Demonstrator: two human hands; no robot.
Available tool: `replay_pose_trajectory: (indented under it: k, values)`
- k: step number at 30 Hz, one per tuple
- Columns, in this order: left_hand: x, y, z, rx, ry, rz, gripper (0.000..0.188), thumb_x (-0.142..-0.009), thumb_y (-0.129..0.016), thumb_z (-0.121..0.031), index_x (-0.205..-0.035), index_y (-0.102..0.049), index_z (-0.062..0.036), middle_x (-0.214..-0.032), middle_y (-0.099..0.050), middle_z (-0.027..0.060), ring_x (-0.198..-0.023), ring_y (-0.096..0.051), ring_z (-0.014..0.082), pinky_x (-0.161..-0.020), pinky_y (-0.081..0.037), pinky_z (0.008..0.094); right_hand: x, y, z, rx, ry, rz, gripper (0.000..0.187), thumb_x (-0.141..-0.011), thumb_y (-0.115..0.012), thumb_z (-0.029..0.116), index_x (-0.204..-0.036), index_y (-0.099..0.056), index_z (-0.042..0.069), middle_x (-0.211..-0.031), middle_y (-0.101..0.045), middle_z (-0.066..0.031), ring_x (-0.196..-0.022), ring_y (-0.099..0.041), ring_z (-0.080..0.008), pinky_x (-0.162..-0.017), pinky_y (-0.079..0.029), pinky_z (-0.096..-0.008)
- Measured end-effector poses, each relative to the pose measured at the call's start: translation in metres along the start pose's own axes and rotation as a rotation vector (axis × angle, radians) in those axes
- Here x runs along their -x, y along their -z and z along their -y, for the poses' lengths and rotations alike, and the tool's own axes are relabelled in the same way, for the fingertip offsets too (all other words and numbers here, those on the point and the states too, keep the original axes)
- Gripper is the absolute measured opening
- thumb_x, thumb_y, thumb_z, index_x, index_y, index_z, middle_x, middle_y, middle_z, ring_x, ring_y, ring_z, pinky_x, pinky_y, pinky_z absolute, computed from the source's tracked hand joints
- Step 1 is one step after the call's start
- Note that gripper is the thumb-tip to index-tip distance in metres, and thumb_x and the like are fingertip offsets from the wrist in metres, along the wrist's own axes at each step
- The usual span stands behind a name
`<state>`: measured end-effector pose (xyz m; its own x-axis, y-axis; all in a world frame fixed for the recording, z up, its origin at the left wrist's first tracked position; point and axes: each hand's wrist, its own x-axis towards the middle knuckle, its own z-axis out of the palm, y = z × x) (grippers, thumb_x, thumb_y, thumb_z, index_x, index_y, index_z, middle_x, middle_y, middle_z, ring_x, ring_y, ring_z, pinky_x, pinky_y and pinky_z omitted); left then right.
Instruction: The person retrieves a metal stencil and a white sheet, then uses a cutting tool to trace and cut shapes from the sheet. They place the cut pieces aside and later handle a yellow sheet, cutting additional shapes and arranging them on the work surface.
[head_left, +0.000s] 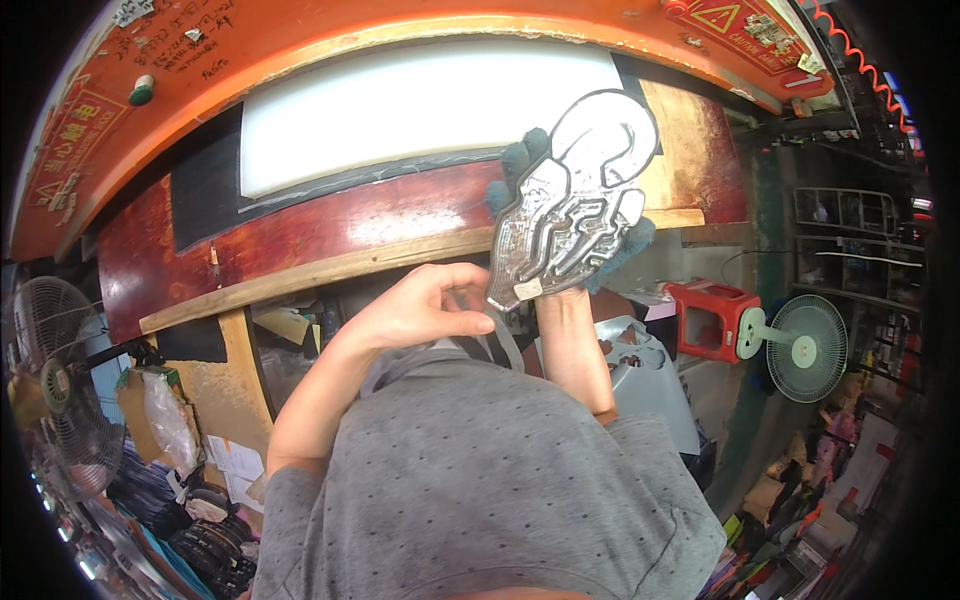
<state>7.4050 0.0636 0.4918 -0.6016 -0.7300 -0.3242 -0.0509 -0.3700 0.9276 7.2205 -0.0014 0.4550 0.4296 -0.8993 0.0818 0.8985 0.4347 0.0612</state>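
A flat metal cutting die (565, 215) with shiny raised outlines, a rounded loop at its top and a small pale label near its lower tip is held up before me. My right hand (637, 243), in a blue-grey glove, grips it from behind; gloved fingertips show past its left edge and more glove past its right, while the palm is hidden. Bare, my left hand (430, 303) is beside the die's lower left corner, thumb stretched out and fingers loosely bent apart from it. Whether a fingertip touches the die, I cannot tell.
Ahead, a white board (430, 115) lies on a reddish-brown table (330, 230) with a wooden front edge, beneath an orange machine beam (300, 50). A pale fan (805, 348) and a red frame (710, 318) stand at right; another fan (65, 385) is at left.
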Motion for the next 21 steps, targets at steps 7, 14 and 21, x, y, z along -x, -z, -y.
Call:
replay_pose_trajectory:
  k: [7,14,21]
  values:
    - [-0.003,-0.006,0.013,-0.012,-0.064,-0.054,0.048,-0.078,-0.077,-0.018,-0.116,-0.055,0.0013,-0.091,-0.062,0.0066,-0.075,-0.061,0.0107,-0.066,-0.051,0.0248,0.002,0.002,0.002,0.004,-0.002,-0.004,0.054,-0.089,-0.05,0.036,-0.133,-0.043,0.004,-0.128,-0.051,-0.0151,-0.112,-0.052,-0.0246,-0.094,-0.045,-0.0363]
    - [-0.002,-0.011,0.012,0.001,-0.037,-0.058,0.046,-0.079,-0.076,-0.015,-0.116,-0.055,0.0015,-0.092,-0.061,0.0068,-0.078,-0.06,0.0103,-0.067,-0.05,0.0248,0.007,0.004,0.005,-0.014,-0.001,-0.009,0.055,-0.088,-0.051,0.036,-0.133,-0.043,0.004,-0.128,-0.051,-0.0151,-0.112,-0.052,-0.0248,-0.094,-0.046,-0.0363]
    - [-0.002,-0.016,0.018,0.049,-0.03,-0.057,0.04,-0.08,-0.076,-0.015,-0.11,-0.056,0.0009,-0.09,-0.059,0.004,-0.076,-0.056,0.0078,-0.065,-0.048,0.0238,0.008,0.004,0.008,-0.001,-0.007,-0.011,0.056,-0.087,-0.052,0.035,-0.133,-0.043,0.005,-0.128,-0.051,-0.0152,-0.112,-0.052,-0.025,-0.093,-0.046,-0.0364]
